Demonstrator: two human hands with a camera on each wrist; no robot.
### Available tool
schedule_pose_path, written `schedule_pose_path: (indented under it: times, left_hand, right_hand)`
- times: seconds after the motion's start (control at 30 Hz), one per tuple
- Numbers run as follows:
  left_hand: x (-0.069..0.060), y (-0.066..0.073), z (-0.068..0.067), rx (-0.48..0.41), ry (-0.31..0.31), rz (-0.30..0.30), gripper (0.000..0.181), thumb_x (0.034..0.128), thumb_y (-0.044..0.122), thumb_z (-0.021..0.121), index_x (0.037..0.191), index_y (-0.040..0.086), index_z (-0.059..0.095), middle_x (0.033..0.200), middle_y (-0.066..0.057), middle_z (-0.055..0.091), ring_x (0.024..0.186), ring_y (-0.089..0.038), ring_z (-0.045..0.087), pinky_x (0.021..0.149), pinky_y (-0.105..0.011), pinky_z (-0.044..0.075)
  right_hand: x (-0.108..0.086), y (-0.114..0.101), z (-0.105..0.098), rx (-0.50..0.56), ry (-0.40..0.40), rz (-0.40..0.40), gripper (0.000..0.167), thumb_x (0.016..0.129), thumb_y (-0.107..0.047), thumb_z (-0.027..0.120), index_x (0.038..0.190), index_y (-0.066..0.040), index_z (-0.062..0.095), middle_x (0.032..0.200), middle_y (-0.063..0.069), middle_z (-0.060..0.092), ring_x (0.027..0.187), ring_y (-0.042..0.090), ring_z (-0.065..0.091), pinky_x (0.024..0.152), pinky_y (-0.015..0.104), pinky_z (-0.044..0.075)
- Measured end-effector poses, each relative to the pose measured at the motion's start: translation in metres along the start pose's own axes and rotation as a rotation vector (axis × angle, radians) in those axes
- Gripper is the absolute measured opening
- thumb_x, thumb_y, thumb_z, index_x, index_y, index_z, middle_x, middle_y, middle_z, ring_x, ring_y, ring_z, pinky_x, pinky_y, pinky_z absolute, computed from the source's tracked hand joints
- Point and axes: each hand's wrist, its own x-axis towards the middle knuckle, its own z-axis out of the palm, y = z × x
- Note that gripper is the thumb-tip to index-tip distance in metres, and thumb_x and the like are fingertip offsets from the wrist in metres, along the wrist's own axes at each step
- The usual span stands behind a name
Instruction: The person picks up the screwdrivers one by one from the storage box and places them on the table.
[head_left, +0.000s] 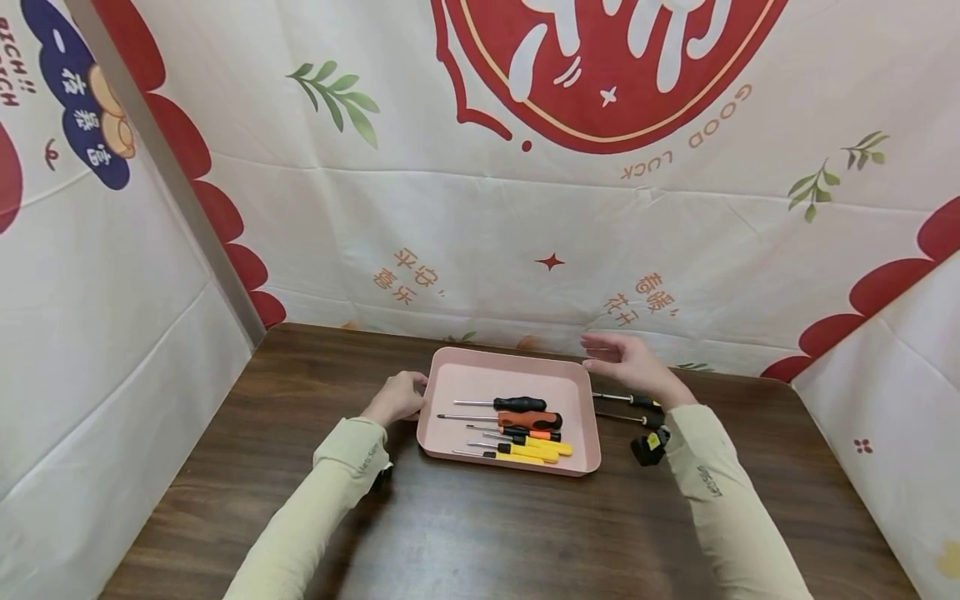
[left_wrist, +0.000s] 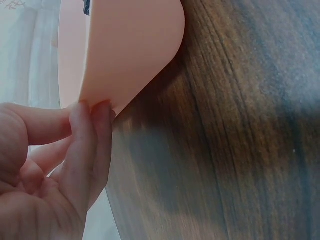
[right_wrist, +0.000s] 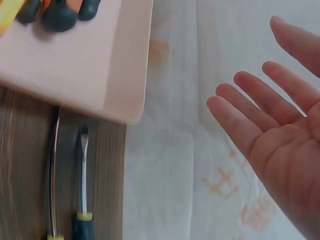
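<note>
A pink tray (head_left: 510, 379) holds several screwdrivers lying side by side. Among them are a black-handled screwdriver (head_left: 520, 404), a red-and-black one (head_left: 528, 420) and yellow-handled ones (head_left: 536, 448). My left hand (head_left: 401, 396) pinches the tray's left wall between thumb and fingers, plain in the left wrist view, where the tray wall (left_wrist: 135, 45) rises at the fingertips. My right hand (head_left: 626, 367), apart from the tray, hovers by its far right corner. In the right wrist view that hand (right_wrist: 280, 125) has its fingers stretched out and holds nothing.
Two more screwdrivers lie on the wooden table (head_left: 480, 533) right of the tray, one (head_left: 643, 401) behind the other (head_left: 649, 421), both partly under my right wrist. A small black device with a yellow mark (head_left: 649, 447) sits by that wrist. A printed white cloth (head_left: 480, 225) hangs behind the table.
</note>
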Motion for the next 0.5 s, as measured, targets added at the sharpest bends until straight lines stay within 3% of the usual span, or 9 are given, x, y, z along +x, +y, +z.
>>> schedule_pose_path:
  times: [0.17, 0.3, 0.5]
  left_hand:
    - [0.0, 0.0, 0.0, -0.003, 0.001, -0.001, 0.038, 0.0772, -0.006, 0.051, 0.114, -0.001, 0.057, 0.069, -0.009, 0.057, 0.056, -0.013, 0.054, 0.051, -0.023, 0.052]
    - [0.001, 0.0, 0.001, 0.0, 0.004, 0.0, 0.038, 0.0767, -0.007, 0.051, 0.114, -0.002, 0.057, 0.069, -0.008, 0.057, 0.055, -0.012, 0.054, 0.051, -0.022, 0.051]
    - [0.001, 0.0, 0.0, 0.004, 0.001, -0.004, 0.04, 0.0758, -0.007, 0.051, 0.115, -0.001, 0.056, 0.068, -0.008, 0.057, 0.054, -0.013, 0.054, 0.05, -0.022, 0.051]
  right_hand:
    - [0.021, -0.008, 0.018, -0.035, -0.069, -0.06, 0.051, 0.086, -0.015, 0.062, 0.13, 0.005, 0.044, 0.129, 0.026, 0.046, 0.116, 0.039, 0.046, 0.093, 0.046, 0.043]
    - [0.033, -0.013, 0.033, -0.098, -0.125, -0.074, 0.051, 0.085, -0.019, 0.062, 0.128, 0.002, 0.047, 0.13, 0.024, 0.046, 0.117, 0.038, 0.046, 0.096, 0.05, 0.04]
    - [0.044, -0.016, 0.056, -0.209, -0.177, -0.017, 0.048, 0.084, -0.018, 0.063, 0.127, -0.002, 0.05, 0.13, 0.019, 0.048, 0.117, 0.038, 0.046, 0.095, 0.051, 0.039]
